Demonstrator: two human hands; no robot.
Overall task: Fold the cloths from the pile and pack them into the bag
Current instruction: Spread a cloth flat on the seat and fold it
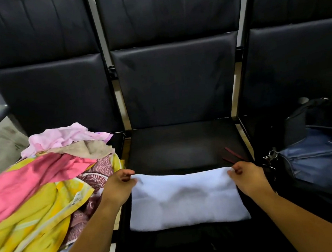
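Pinching a white cloth (186, 203) at both far corners, down on the middle seat (182, 144) near its front edge. On the far left corner, the left hand (118, 185), with fingers (128, 176) curled in tight against the thumb and fabric caught between. Same on the far right corner with the right hand (249, 177), fingers (236, 171) closed on the edge. Pulled straight between the two grips along the far edge, lying flat as a neat rectangle, a faint grey crease across the middle. Over on the left seat, heaped high, the pile (47, 183): pale pink on top, beige under it, then hot pink, yellow and a maroon print, touching the left wrist. On the right seat, apart from the cloth, the blue bag (317, 160), just in front of a darker one. Between bag and cloth, a metal ring (270, 156), and two red strips (234, 154) just beyond the right hand.
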